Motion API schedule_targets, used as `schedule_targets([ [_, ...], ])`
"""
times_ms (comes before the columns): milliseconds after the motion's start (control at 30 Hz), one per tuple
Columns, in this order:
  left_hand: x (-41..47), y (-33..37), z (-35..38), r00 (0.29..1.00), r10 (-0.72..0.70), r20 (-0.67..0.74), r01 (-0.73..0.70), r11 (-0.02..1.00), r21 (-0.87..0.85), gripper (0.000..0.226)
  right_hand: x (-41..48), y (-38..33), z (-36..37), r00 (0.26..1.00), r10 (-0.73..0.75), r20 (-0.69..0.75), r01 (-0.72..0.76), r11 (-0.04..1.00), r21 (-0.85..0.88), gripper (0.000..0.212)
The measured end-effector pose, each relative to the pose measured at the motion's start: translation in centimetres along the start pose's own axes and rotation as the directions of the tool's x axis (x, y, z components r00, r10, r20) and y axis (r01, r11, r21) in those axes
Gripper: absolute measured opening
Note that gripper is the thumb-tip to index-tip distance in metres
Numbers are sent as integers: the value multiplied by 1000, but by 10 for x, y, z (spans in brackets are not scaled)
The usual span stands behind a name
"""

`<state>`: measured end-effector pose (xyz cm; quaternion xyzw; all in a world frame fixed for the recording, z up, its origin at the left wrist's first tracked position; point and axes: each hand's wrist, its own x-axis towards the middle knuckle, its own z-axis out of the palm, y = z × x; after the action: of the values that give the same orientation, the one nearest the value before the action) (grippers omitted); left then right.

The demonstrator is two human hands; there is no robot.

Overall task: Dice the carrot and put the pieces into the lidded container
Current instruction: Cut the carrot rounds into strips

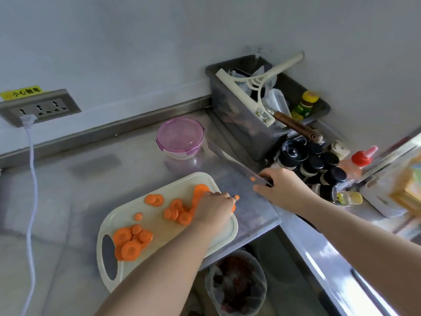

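Several round carrot slices [131, 242] lie in small heaps on a pale cutting board [159, 231] on the steel counter. My left hand [214, 207] rests over the slices at the board's right end, fingers curled on them; a small piece [237, 197] shows at its fingertips. My right hand [282, 187] grips the handle of a knife [230, 161] held above the counter to the right of the board, blade pointing up-left, a carrot bit stuck to it. A round container with a pink clip lid [180, 136], shut, stands behind the board.
A grey bin [241, 124] of utensils stands in the corner, with spice jars [319, 165] and a red-capped bottle [362, 158] beside it. A wall socket [38, 109] with a white cable [32, 201] is at left. A lined waste bin [237, 283] sits below the counter edge.
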<state>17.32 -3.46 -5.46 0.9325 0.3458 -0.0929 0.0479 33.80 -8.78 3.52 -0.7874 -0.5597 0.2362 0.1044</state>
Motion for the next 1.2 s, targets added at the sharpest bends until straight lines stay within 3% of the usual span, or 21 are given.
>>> schedule_targets([
  [167,-1,5,1,999,20,-25,-20,999,33,38,1,8,-2,1000,13,13,-13,1000,-9,23],
  [267,-7,3,-3,999,5,-33,-8,997,-82,40,6,5,1,1000,6,28,-5,1000,-9,26],
  [367,-17,-5,-6,1000,-26,-5,23,969,-246,23,13,-2,5,999,-7,46,6,1000,15,23],
  [533,-53,-55,-8,958,-281,56,272,831,-484,21,25,-22,19,994,-29,102,26,999,34,9],
  [600,-75,-77,-8,924,-374,85,361,773,-522,22,27,-31,26,992,-45,118,40,998,45,16],
  [700,-103,-98,-2,873,-467,141,471,734,-489,18,29,-45,38,985,-83,150,73,995,68,14],
  [800,-117,-105,4,849,-508,147,526,779,-341,21,28,-57,46,979,-107,176,98,993,62,18],
  [900,-109,-100,7,869,-493,42,483,827,-289,37,27,-62,47,978,-110,176,99,993,71,21],
  [1033,-80,-79,10,949,-315,-2,301,909,-289,60,23,-59,43,984,-91,152,81,994,71,21],
  [1200,-70,-80,11,963,-269,22,267,937,-225,35,16,-52,38,991,-50,125,42,997,61,23],
])
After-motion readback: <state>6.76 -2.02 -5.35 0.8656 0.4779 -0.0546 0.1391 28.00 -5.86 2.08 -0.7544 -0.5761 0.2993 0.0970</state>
